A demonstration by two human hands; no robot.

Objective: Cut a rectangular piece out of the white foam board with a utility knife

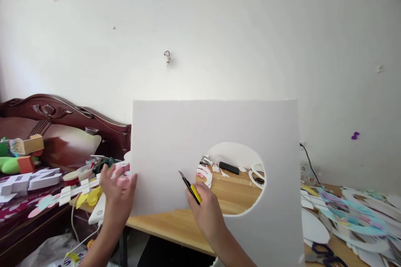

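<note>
Likely cutting step: right fingers [205, 193] gripping cutter [194, 193] before white board [166, 146], left fingers [133, 185] hovering splayed, empty, beside it; probably needing steadying next.

No text, number or brand can be read; marks on the plastic bag [46, 251] at near left are too blurred to tell.

Matt board [166, 142], perhaps foam, smooth wooden tabletop [175, 224]
</note>
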